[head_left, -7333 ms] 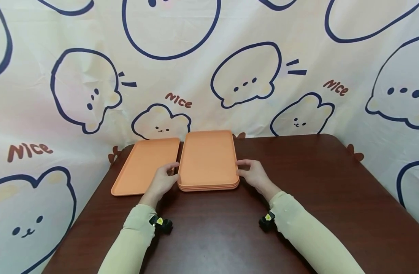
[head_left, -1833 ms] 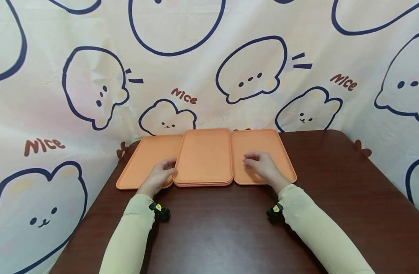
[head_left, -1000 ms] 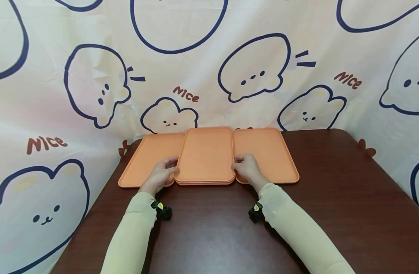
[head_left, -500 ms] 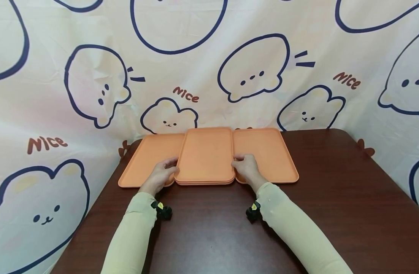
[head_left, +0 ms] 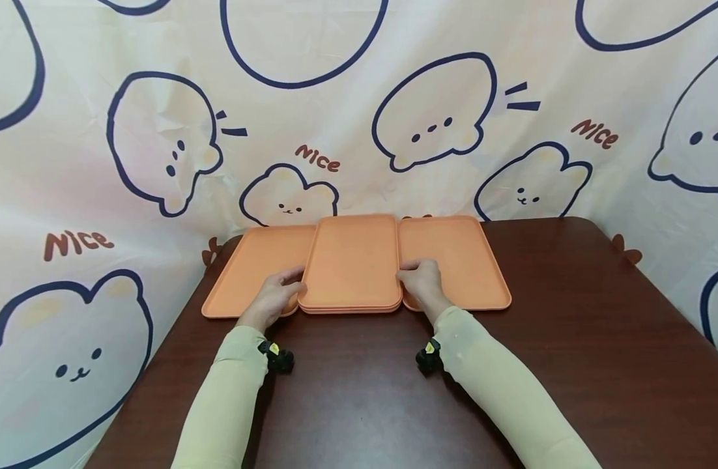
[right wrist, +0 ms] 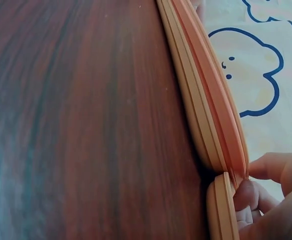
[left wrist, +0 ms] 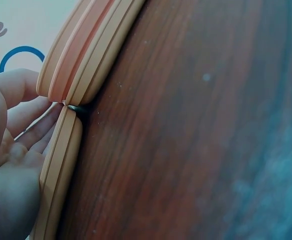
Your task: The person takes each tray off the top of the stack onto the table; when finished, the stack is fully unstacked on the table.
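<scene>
In the head view a low stack of orange trays (head_left: 353,260) lies between two single trays on the dark wooden table. At its left edge, my left hand (head_left: 272,296) pinches the rim of the upper tray, thumb on top; the left wrist view shows its fingers (left wrist: 33,122) at the rim's underside. My right hand (head_left: 425,283) pinches the right rim of the same tray. In the right wrist view the thumb (right wrist: 271,165) meets the stack's upper rim (right wrist: 231,142) and a fingertip (right wrist: 246,192) sits below it. Part of the right fingers is hidden.
One orange tray (head_left: 247,267) lies left of the stack, under my left hand, and another tray (head_left: 459,260) lies right of it, partly under my right hand. A printed cloth (head_left: 429,189) hangs behind the brown table (head_left: 593,326). Each wrist wears a small black camera (head_left: 429,358).
Since the earliest frame, a tray has come to lie right of the stack, which is thinner. My right hand has moved left from above that tray to the stack's right rim.
</scene>
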`<state>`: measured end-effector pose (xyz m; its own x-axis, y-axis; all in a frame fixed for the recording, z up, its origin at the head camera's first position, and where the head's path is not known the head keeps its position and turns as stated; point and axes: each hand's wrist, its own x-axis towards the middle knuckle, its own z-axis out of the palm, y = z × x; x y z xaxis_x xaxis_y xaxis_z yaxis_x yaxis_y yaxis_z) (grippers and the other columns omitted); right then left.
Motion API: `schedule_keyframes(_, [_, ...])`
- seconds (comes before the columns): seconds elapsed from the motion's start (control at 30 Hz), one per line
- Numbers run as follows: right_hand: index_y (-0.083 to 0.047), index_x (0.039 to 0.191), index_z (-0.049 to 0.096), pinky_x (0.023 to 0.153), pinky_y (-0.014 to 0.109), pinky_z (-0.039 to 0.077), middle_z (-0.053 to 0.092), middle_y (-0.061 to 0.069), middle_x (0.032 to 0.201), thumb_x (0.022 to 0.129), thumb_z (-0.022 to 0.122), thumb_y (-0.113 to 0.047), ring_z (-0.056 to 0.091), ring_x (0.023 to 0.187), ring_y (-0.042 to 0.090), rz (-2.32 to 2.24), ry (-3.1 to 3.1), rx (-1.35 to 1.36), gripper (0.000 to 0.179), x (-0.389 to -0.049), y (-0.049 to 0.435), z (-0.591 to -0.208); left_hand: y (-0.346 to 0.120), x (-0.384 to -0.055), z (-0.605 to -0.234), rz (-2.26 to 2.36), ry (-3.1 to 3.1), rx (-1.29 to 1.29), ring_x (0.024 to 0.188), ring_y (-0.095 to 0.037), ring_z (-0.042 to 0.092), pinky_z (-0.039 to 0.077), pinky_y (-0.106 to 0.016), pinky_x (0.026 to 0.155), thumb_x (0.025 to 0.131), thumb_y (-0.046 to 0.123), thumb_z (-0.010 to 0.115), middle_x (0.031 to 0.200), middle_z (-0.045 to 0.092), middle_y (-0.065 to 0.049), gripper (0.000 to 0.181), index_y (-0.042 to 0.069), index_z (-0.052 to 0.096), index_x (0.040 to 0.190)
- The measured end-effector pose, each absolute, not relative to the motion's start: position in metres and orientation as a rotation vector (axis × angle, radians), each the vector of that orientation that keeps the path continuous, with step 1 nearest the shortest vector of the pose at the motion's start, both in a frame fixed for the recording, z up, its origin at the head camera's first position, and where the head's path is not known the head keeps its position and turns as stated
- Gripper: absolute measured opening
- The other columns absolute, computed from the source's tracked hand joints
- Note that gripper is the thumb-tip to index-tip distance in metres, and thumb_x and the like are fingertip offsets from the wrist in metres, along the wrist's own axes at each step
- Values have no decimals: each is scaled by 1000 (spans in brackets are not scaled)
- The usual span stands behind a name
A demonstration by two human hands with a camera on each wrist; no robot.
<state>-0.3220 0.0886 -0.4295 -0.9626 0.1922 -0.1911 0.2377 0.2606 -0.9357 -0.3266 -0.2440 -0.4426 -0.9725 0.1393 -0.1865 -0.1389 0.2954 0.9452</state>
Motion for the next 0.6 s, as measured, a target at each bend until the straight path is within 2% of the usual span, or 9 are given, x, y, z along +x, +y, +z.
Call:
schedule_keyframes(0.17, [-4,122,79,103,44,59,68,15,139,100,72,-9,62,135,31,-1867,2422,477,24,-323,86,-427,-245,-328,-441,1736,2324,-10,168,-30,19,23,-49,135,106,14,61,179,29,-12,68,12,37,169])
schedule_keyframes(0.4, [-2,120,80,99,43,59,69,17,137,97,73,-7,63,133,32,-1856,2473,453,24,-322,85,-425,-247,-330,-441,1757,2310,-13,168,-26,15,25,-45,132,105,13,62,180,25,-8,69,14,37,169])
schedule_keyframes(0.5, [-3,120,80,93,39,59,68,16,139,97,74,-7,63,132,31,-1882,2431,488,24,-322,84,-426,-247,-329,-441,1755,2302,-20,167,-24,16,29,-42,128,105,13,62,180,25,-7,69,15,37,169])
schedule_keyframes(0.6, [-4,121,79,81,33,59,68,15,137,96,74,-6,66,123,29,-1933,2354,543,26,-322,84,-427,-247,-328,-441,1750,2293,-29,166,-22,16,30,-40,125,105,13,62,181,25,-6,70,16,37,169])
